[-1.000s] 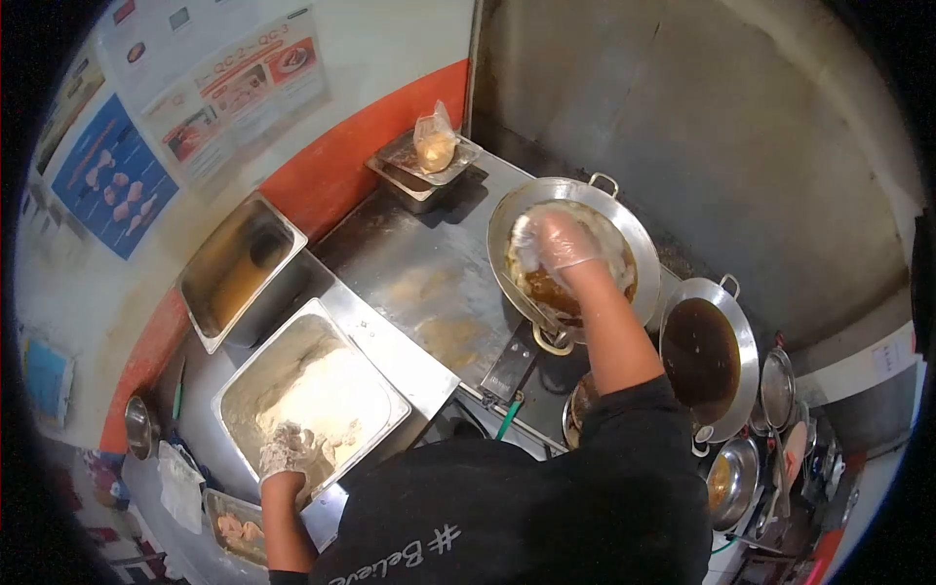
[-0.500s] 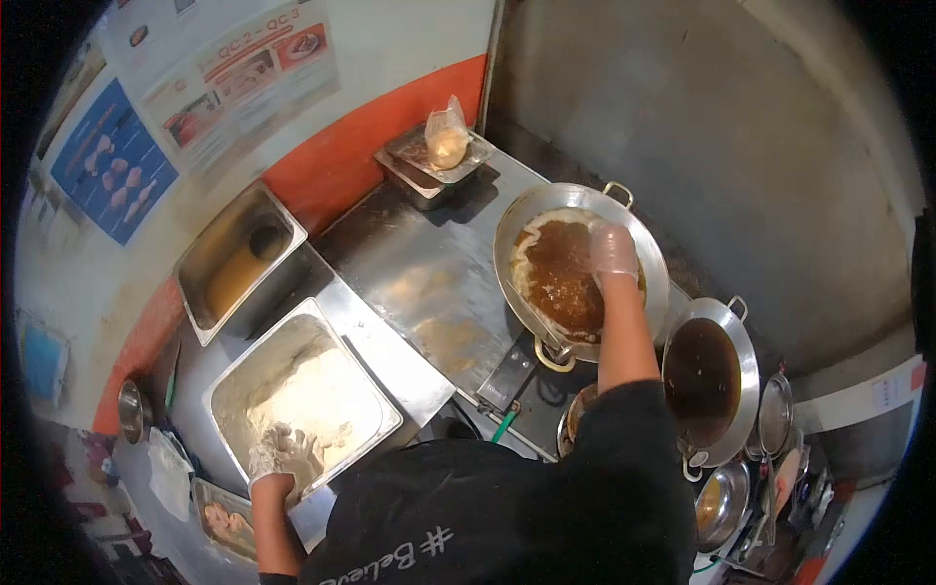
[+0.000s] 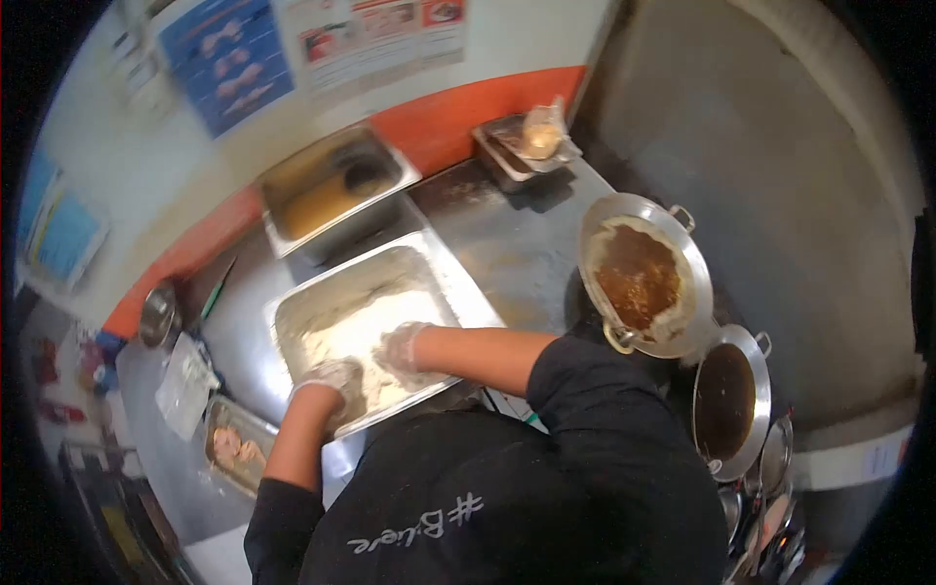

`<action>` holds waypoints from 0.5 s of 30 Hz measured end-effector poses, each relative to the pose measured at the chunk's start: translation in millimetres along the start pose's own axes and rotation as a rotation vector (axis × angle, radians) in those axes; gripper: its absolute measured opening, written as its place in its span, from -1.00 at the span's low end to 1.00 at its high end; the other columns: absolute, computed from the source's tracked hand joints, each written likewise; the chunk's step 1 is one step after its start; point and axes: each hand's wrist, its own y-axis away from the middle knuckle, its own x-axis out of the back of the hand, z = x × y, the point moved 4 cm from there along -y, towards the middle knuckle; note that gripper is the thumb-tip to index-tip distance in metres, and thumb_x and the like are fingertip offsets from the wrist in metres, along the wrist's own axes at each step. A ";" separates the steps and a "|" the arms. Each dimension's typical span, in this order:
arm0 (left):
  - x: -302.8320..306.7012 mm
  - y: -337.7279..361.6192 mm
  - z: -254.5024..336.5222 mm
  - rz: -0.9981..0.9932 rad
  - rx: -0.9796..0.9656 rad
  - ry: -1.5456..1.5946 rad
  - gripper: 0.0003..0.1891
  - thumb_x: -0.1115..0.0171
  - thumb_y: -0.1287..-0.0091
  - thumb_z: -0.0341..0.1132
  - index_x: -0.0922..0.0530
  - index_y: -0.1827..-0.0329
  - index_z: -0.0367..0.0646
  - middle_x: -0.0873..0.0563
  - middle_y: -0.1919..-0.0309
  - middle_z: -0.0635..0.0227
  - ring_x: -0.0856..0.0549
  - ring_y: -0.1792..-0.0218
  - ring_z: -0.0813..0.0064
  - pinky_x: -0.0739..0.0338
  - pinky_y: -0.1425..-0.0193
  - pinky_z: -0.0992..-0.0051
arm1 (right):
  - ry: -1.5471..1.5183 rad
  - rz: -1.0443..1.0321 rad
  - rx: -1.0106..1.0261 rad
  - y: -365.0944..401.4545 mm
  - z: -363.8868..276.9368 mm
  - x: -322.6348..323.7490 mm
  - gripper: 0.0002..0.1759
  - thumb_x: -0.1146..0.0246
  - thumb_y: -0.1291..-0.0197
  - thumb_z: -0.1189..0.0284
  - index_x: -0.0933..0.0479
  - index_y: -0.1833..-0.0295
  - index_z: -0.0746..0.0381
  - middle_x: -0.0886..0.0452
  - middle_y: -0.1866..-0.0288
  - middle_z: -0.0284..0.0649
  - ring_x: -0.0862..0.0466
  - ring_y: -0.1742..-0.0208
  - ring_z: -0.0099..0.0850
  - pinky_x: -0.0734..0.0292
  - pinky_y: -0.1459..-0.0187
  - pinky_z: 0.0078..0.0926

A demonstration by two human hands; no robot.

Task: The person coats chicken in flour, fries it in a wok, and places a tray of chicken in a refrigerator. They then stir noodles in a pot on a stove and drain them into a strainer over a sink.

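Both of my hands wear clear plastic gloves and are in the large metal tray (image 3: 285,322) of white flour (image 3: 343,327). At the tray's near side, my left hand (image 3: 341,378) is dusted with flour, and its fingers point down where I cannot make them out. To the right, my right hand (image 3: 398,349) reaches into the flour with blurred fingers. The two hands are a short gap apart. Whether either one holds anything is hidden by flour and glove.
A metal container of yellowish liquid (image 3: 317,210) stands behind the tray. Rightward are a pan of bubbling brown oil (image 3: 639,273) and a second pan of dark oil (image 3: 724,402). A small tray of raw meat (image 3: 237,448), a bowl (image 3: 159,314) and a green-handled knife (image 3: 216,292) lie left.
My right hand has moved from over the bubbling oil pan into the flour tray, beside my left hand. The view has turned toward the left.
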 end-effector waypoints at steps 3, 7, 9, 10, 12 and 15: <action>-4.9 0.3 0.8 0.048 0.022 0.107 -0.63 -0.19 -0.23 -0.46 -0.64 -0.13 -0.13 -0.72 -0.05 -0.09 -0.72 -0.13 0.01 -0.61 -0.23 0.19 | 0.128 -0.387 0.119 6.4 -19.0 8.6 -0.67 -0.16 -0.29 0.25 -0.67 0.02 0.21 -0.74 0.16 0.11 -0.76 0.05 -0.02 -0.63 -0.05 -0.07; 7.0 9.8 0.9 0.039 0.062 0.220 -0.67 -0.14 -0.28 -0.41 -0.68 -0.07 -0.26 -0.71 -0.11 -0.07 -0.72 -0.13 0.02 -0.62 -0.22 0.18 | -0.079 -0.342 0.091 21.0 14.1 -14.9 -0.61 -0.26 -0.11 0.25 -0.67 0.01 0.22 -0.74 0.21 0.08 -0.75 0.09 0.03 -0.61 -0.04 -0.10; 6.5 7.5 -2.8 0.094 0.076 0.246 -0.67 -0.11 -0.31 -0.41 -0.67 -0.08 -0.25 -0.71 -0.12 -0.05 -0.71 -0.14 0.03 -0.61 -0.23 0.18 | -0.141 -0.372 0.072 17.5 -7.5 6.8 -0.61 -0.27 -0.11 0.24 -0.68 0.00 0.20 -0.75 0.19 0.07 -0.74 0.08 0.01 -0.61 -0.04 -0.12; 5.3 7.0 -3.8 0.147 0.067 0.236 -0.67 -0.08 -0.34 -0.41 -0.66 -0.10 -0.24 -0.71 -0.13 -0.03 -0.71 -0.15 0.04 -0.61 -0.24 0.17 | -0.217 -0.375 0.021 15.6 -18.9 18.5 -0.60 -0.28 -0.10 0.23 -0.68 -0.01 0.18 -0.75 0.16 0.05 -0.74 0.07 0.00 -0.61 -0.04 -0.14; -1.4 1.6 -7.5 0.168 0.091 0.266 -0.66 -0.05 -0.37 -0.40 -0.65 -0.13 -0.22 -0.70 -0.15 -0.02 -0.70 -0.17 0.05 -0.60 -0.25 0.18 | -0.110 -0.488 -0.074 5.8 -34.1 19.9 -0.54 -0.28 -0.11 0.21 -0.67 -0.11 0.16 -0.75 0.08 0.05 -0.74 0.04 -0.03 -0.60 -0.04 -0.16; 13.9 12.0 -8.6 0.197 0.115 0.346 -0.65 0.00 -0.43 -0.34 -0.63 -0.17 -0.19 -0.67 -0.20 -0.01 -0.67 -0.22 0.07 -0.57 -0.29 0.18 | -0.060 -0.541 -0.020 -0.2 -33.9 26.4 -0.52 -0.32 -0.07 0.34 -0.63 -0.16 0.17 -0.74 0.03 0.03 -0.74 0.08 -0.12 -0.60 0.00 -0.19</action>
